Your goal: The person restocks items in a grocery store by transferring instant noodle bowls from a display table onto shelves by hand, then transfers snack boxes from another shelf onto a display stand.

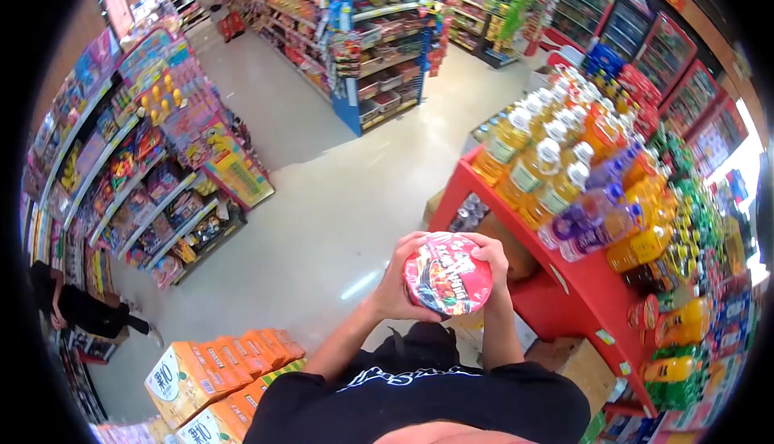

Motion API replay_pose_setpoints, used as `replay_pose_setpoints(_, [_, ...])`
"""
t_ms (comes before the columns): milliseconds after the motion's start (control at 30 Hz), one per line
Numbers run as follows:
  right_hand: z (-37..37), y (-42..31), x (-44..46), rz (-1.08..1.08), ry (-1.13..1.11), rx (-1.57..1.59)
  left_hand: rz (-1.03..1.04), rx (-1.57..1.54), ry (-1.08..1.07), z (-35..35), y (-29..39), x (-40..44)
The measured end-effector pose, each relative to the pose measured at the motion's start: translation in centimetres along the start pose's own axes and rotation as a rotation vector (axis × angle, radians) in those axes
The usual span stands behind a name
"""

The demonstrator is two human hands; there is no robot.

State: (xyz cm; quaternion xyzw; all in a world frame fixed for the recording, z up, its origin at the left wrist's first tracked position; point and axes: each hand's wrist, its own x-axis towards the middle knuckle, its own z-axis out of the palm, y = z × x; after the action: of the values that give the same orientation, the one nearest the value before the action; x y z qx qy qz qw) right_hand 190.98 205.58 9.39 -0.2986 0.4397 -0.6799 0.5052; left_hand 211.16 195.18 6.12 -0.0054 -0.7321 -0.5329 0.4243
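Tub (448, 276): up in the air in front of the black shirt (419, 392), between two hands, with the red lid (461, 257) turned up to see
Left hand (397, 284): wrapped round the left side of the tub, holding on, with the thumb at the near edge
Right hand (493, 263): grasping the right side of the tub, with the thumb near the top edge of the lid
Tub so far: off any shelf and held well, looks like a safe grip
Tub not yet: put down, or let go of by either hand
Lid: looks shut, with no peeled part to see; cannot tell about the bottom of the tub
Red stand (555, 303): near on the right, full of bottles (540, 168), with a long slanted edge close past the right hand; easy to bump, most likely
Floor (322, 182): wide and shiny ahead, looks like the best room for moving
Orange boxes (193, 373): low on the left, worth minding with the elbow
Toy shelf (125, 178): well apart, over on the left
Blue shelf (348, 53): well apart, past the floor ahead
Person (87, 303): in dark clothes at the far left, well away from the tub
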Motion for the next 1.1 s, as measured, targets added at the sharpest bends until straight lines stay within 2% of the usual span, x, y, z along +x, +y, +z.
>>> replay_pose_setpoints(167, [7.4,2.0,11.1,0.138,-0.114,-0.01,0.06,0.063,0.287,-8.3,-2.7,0.6])
replay_pose_setpoints(300, [11.2,4.8,21.4,0.177,-0.338,-0.065,0.081,0.263,0.341,-17.4,-5.7,2.6])
replay_pose_setpoints(367, [12.5,6.8,27.5,0.199,-0.468,0.019,0.118,0.343,0.339,-22.3,-8.1,4.3])
replay_pose_setpoints(433, [13.5,8.6,33.9,0.206,-0.483,0.012,0.142,0.442,0.322,-27.0,-10.2,7.1])
replay_pose_setpoints(567, [18.2,9.6,45.7,0.079,-0.483,-0.082,0.043,0.524,0.404,-36.6,-13.0,12.6])
replay_pose_setpoints(667, [21.6,10.7,52.7,-0.059,-0.511,-0.144,0.047,0.633,0.509,-44.0,-14.8,15.1])
replay_pose_setpoints(700, [22.5,10.9,54.5,-0.032,-0.546,-0.173,0.057,0.661,0.548,-46.2,-15.5,15.9])
replay_pose_setpoints(800, [24.5,12.9,59.6,0.047,-0.678,-0.317,-0.093,0.657,0.779,-50.7,-19.3,17.0])
replay_pose_setpoints(867, [26.9,13.9,62.8,0.08,-0.655,-0.348,-0.141,0.668,0.867,-53.3,-22.9,17.7])
replay_pose_setpoints(967, [29.6,15.8,69.4,0.13,-0.597,-0.429,-0.219,0.841,0.859,-57.0,-27.5,19.7])
replay_pose_setpoints(1033, [31.2,17.1,74.8,0.229,-0.524,-0.501,-0.28,0.836,0.835,-60.8,-31.3,21.4])
replay_pose_setpoints(1100, [32.9,18.6,80.6,0.207,-0.475,-0.608,-0.345,0.83,0.791,-65.7,-35.0,24.0])
